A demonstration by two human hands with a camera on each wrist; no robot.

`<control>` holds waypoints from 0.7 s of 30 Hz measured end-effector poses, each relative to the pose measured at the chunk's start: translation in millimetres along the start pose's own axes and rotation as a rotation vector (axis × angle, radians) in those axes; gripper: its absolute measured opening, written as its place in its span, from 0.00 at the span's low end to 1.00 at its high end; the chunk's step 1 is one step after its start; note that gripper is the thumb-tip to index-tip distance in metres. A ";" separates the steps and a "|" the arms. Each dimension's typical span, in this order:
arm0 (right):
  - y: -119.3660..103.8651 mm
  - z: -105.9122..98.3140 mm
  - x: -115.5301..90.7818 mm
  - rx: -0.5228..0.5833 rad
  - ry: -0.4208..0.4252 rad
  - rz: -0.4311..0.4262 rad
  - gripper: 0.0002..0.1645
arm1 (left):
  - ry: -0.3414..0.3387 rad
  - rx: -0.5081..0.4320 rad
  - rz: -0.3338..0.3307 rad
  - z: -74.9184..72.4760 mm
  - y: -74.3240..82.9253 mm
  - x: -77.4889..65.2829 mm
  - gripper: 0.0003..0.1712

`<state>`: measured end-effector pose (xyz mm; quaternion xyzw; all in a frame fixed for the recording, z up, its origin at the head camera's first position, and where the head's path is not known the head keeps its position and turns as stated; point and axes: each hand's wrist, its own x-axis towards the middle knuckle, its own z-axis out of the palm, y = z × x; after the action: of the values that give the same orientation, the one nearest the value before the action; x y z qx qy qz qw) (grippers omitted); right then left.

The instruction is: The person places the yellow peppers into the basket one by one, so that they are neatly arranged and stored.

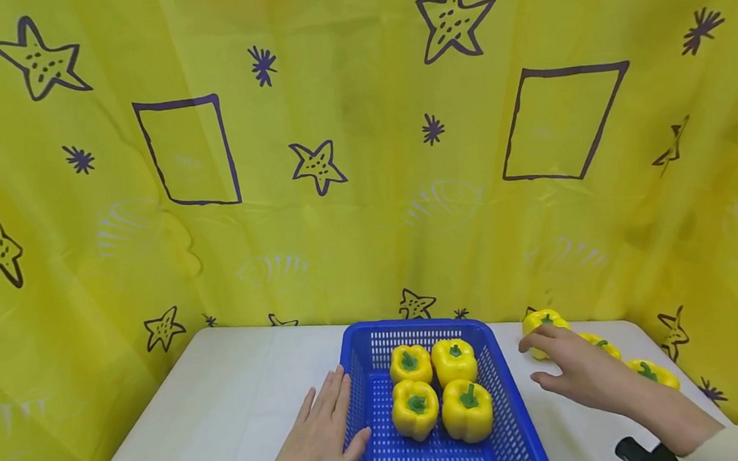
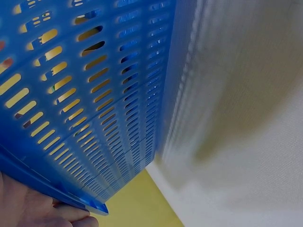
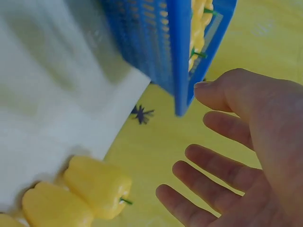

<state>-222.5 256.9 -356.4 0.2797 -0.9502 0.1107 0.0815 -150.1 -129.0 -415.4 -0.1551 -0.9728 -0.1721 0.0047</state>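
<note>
A blue plastic basket (image 1: 353,328) with slotted walls stands on the table, holding several yellow bell peppers (image 1: 467,412) with green stems, stems up. My left hand (image 1: 318,440) rests on the basket's left rim, fingers straight and thumb reaching over the edge. In the left wrist view its fingers (image 2: 71,215) lie along the rim. To the right of the basket, my right hand (image 1: 581,366) hovers with spread, slightly bent fingers and holds nothing. It overlaps the back pepper (image 1: 544,316) of a row of 3 loose ones; two peppers (image 3: 97,187) show plainly in the right wrist view.
The white table (image 1: 238,388) extends left of the basket. Behind and around it hangs a yellow curtain (image 1: 371,259) with dark starfish and square outlines. A black device (image 1: 635,450) sits by my right wrist.
</note>
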 end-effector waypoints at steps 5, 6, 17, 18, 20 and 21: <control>13.3 1.5 -4.8 0.007 -0.020 0.088 0.20 | 0.014 0.002 0.006 0.3 -0.7 -0.7 0.47; 16.0 1.8 -5.8 0.005 -0.018 0.102 0.20 | 0.015 0.001 0.007 0.4 -0.8 -0.7 0.47; 47.3 4.1 -18.2 -0.014 0.038 0.175 0.21 | 0.014 0.001 0.003 1.2 -1.5 -0.7 0.48; 50.5 3.7 -19.6 -0.013 0.036 0.183 0.21 | 0.015 0.002 0.004 1.2 -1.3 -0.6 0.48; 56.7 3.3 -22.1 -0.010 0.031 0.198 0.22 | 0.015 0.004 0.005 1.1 -0.9 -0.6 0.48; 59.8 3.2 -23.2 -0.014 0.030 0.201 0.23 | 0.014 0.004 0.004 1.0 -0.6 -0.6 0.48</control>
<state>-236.4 316.9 -374.4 0.1806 -0.9729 0.1160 0.0860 -149.7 -129.4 -416.6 -0.1556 -0.9728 -0.1713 0.0122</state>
